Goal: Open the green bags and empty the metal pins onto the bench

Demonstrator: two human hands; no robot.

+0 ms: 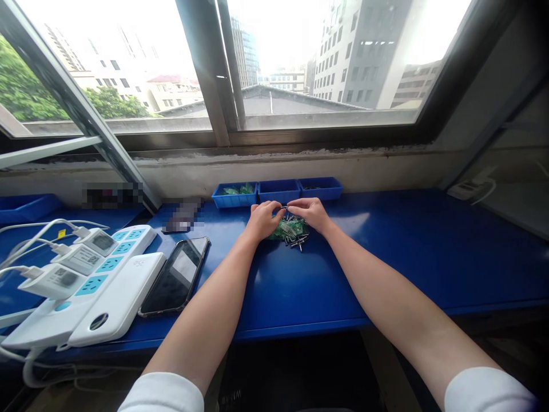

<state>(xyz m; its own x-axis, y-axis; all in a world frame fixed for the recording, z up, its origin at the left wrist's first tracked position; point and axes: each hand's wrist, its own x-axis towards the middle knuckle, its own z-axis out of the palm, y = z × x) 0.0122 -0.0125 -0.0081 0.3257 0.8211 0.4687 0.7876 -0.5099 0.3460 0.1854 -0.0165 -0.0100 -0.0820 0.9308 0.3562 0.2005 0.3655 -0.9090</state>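
Observation:
My left hand (266,220) and my right hand (312,214) meet over the middle of the blue table, fingertips pinched toward each other. Between them is a small, thin dark metal piece (283,207), gripped from both ends; its exact kind is too small to make out. Right below lies a pile of small silver and black metal pins (297,241), heaped on and around a green plastic bag (288,228). My hands hide part of the pile's back side.
Behind my hands stand three blue bins: a left bin (235,199) with green bags, a middle bin (278,186) and a right bin (328,194) with dark bits. To the left lie a phone (174,280), a white power bank (124,303) and a power strip (109,264) with chargers and cables.

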